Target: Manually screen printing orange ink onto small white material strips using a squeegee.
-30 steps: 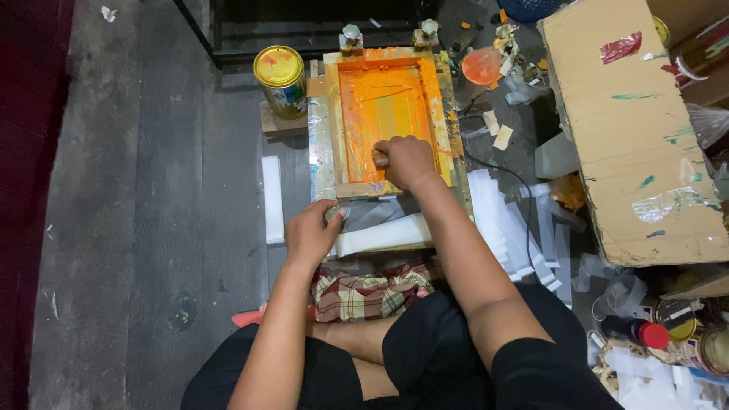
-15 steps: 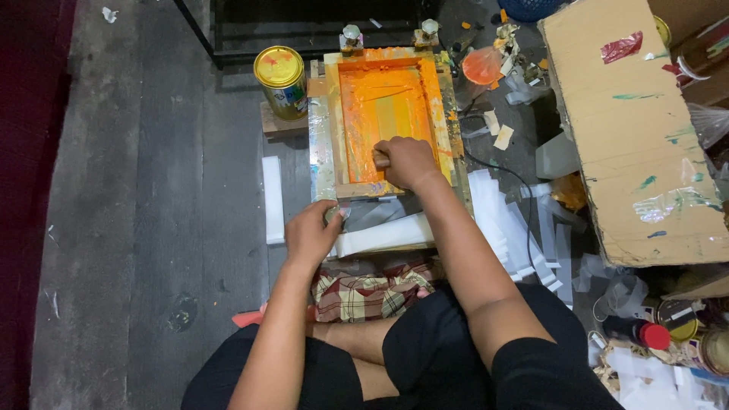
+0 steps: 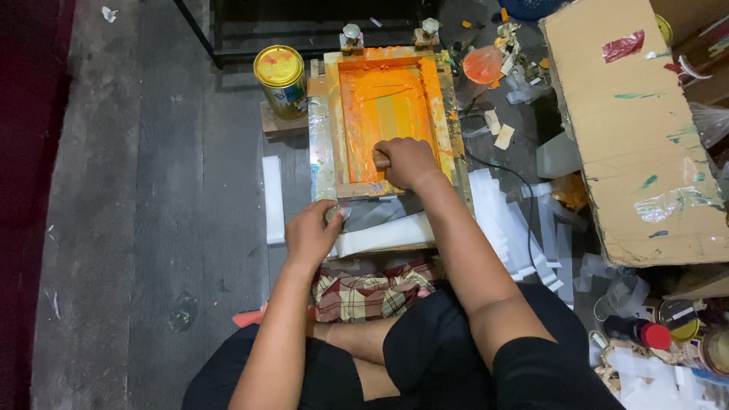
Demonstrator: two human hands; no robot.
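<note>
While the right hand [image 3: 406, 161] is clamped on a squeegee at the near end of the orange printing frame [image 3: 387, 114], the left hand [image 3: 311, 234] presses its corner; seemingly a stroke ends, so lifting needs steadiness.

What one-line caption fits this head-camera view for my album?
Right hand grips a squeegee in an orange-inked screen frame; left hand steadies its near corner.

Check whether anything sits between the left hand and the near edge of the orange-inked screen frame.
Nothing visible does. The left hand rests at the near left corner of the screen frame, its fingers on the white strip lying just below the frame. The right hand is inside the frame, gripping the squeegee handle.
</note>
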